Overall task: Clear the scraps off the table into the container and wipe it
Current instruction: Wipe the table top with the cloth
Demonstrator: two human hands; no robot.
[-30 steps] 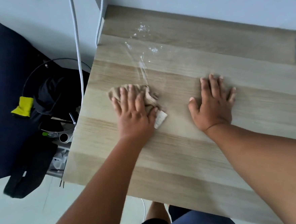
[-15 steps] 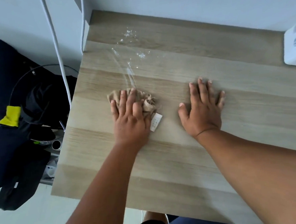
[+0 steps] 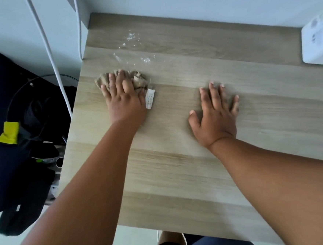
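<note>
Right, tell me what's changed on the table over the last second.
The left hand has pushed the beige cloth a little farther up the table, closing on the wet splashes. Its fingers stay flat on the cloth. The right hand stays spread flat on the wood.

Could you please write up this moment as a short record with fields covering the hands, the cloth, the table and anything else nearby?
left hand: pressed flat on the cloth, fingers straight
right hand: flat on the bare table, fingers spread, holding nothing
cloth: tan, bunched, white tag sticking out beside the thumb
table: light wood
wet patch: droplets and streaks just beyond the cloth, not yet wiped
white box: at the table's far right edge
cables: two white ones hanging left of the table
</note>
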